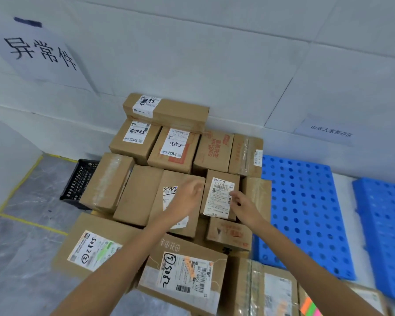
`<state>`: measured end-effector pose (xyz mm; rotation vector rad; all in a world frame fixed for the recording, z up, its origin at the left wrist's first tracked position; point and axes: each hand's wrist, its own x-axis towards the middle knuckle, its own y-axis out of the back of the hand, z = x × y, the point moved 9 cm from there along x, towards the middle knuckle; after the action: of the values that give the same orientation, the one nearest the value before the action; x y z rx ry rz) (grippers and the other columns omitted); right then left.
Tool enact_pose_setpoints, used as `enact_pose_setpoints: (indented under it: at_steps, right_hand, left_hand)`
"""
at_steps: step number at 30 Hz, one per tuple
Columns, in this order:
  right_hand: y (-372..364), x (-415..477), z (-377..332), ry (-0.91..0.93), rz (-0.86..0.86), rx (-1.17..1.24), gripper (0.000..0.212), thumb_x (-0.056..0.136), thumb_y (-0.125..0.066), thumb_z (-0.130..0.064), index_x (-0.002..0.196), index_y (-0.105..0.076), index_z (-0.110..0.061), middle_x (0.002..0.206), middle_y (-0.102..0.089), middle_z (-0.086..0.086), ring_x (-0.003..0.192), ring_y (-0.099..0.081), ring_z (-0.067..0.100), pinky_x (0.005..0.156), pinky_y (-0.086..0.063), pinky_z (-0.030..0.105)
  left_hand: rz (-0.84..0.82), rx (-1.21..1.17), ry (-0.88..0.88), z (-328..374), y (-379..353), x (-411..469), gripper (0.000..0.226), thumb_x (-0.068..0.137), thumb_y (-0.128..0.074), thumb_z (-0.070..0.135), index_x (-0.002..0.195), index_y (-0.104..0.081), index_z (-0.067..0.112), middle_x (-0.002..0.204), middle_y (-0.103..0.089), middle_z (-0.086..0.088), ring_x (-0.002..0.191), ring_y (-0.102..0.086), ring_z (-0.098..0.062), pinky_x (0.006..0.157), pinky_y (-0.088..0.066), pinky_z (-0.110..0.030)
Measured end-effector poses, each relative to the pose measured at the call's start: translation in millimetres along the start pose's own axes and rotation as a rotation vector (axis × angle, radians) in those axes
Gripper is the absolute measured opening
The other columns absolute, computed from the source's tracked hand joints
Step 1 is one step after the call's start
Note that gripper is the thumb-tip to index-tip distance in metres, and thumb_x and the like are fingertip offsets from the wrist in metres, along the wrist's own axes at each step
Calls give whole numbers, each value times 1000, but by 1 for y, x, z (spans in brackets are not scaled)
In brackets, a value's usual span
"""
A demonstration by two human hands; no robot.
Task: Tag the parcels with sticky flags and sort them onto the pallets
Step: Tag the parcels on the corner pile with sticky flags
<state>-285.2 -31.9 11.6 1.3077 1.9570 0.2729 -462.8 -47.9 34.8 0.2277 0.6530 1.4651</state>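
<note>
**Both hands meet at a small labelled parcel mid-stack**

On the far left wall hangs a white sheet (41, 53) hand-lettered 异常件. Below it, yellow floor tape (21, 185) outlines a bay of bare grey floor, the widest free ground on this side. A black crate (80, 181) stands at the bay's right edge, touching the cardboard stack.

The front-left parcel (94, 247) bears a label marked "5082" with a circled 5. The near parcel (187, 272) beside it shows a circled 5, "5082" and printed "507 N205 A37", under the print 半亩花田. Two boxes at the back also read "5082".

The left hand (187, 197) hovers blurred over the middle row, fingers loosely bent, nothing seen in them, its tips by the left edge of the small parcel (221, 195). That parcel lies on top of the stack, its label reading "516-K20-00 02". The right hand (243, 205) has curled fingertips at the label's right edge; whether they pinch anything cannot be told.

Right of the stack, a blue pallet (306, 213) lies bare, touching the boxes; a second blue pallet (383, 236) lies beyond a narrow gap. A wall sign (331, 131) above reads 山水人家暂存区. The sticky flags (310, 307), orange, green and pink, sit at the bottom right.
</note>
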Motion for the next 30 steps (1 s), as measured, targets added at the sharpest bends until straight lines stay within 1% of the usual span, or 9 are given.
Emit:
enact_pose_setpoints:
  at_steps: [2, 4, 6, 8, 12, 17, 22, 25, 30]
  right_hand:
    - [-6, 3, -2, -7, 1, -59, 40, 95, -44, -6, 135, -41, -6, 126, -52, 11, 109, -51, 20, 78, -40, 16]
    - [-15, 6, 2, -66, -41, -67, 42, 93, -43, -7, 135, -39, -7, 126, -53, 10, 113, -52, 24, 85, -44, 25]
    - [-24, 7, 8, -146, -113, -47, 41, 93, -43, -9, 134, -37, -9, 126, -54, 9, 104, -52, 18, 76, -43, 24]
    - [-27, 8, 10, -192, -114, -6, 42, 93, -42, -7, 135, -36, -8, 127, -54, 9, 100, -51, 16, 72, -39, 20]
    - [-25, 10, 16, -242, -42, 101, 49, 92, -44, -6, 140, -34, -13, 132, -51, 10, 111, -53, 21, 84, -43, 26]
    - [-27, 8, 15, -262, -28, 181, 50, 91, -43, -5, 139, -34, -15, 137, -41, 12, 114, -47, 21, 86, -42, 26]
    - [-28, 6, 11, -271, -24, 177, 49, 88, -42, -1, 134, -39, -19, 136, -36, 14, 98, -49, 21, 73, -39, 26]
    - [-24, 4, 8, -272, -5, 217, 49, 87, -42, -1, 130, -41, -22, 133, -42, 14, 100, -52, 26, 68, -41, 25]
    - [-8, -8, -8, -182, -17, 239, 56, 89, -40, 4, 139, -35, -20, 127, -50, 7, 88, -50, 16, 61, -40, 20]
  left_hand:
    - [-118, 51, 20, 0, -44, 4, 28, 98, -44, 12, 123, -56, 10, 113, -60, -4, 95, -56, -11, 76, -41, -15]
    - [-71, 138, 5, 1, -61, 10, 27, 95, -47, 10, 120, -57, 8, 119, -57, -9, 103, -54, -16, 86, -45, -24]
    - [14, 249, -21, 4, -66, 13, 27, 93, -49, 10, 119, -56, 10, 123, -52, -7, 113, -49, -21, 95, -43, -33]
    - [57, 327, -31, 5, -68, 13, 27, 92, -49, 13, 119, -54, 13, 126, -46, -5, 116, -42, -21, 98, -40, -33]
    - [88, 369, -4, 0, -72, 13, 29, 89, -52, 15, 118, -52, 17, 126, -42, -3, 117, -39, -22, 98, -39, -33]
    - [124, 72, 124, -4, -66, 20, 36, 73, -58, 3, 101, -54, 25, 114, -52, 1, 110, -47, -16, 92, -44, -34]
    - [118, -282, 276, -13, -52, 21, 36, 79, -48, -10, 107, -53, 13, 117, -53, -4, 99, -50, -14, 62, -42, -21]
    - [162, -382, 303, -13, -45, 18, 32, 80, -45, -13, 101, -52, 10, 109, -54, -7, 100, -49, -16, 64, -40, -17]
    - [224, -438, 225, -2, -37, 12, 35, 75, -44, -14, 77, -46, 21, 110, -59, -9, 102, -57, -24, 74, -47, -39]
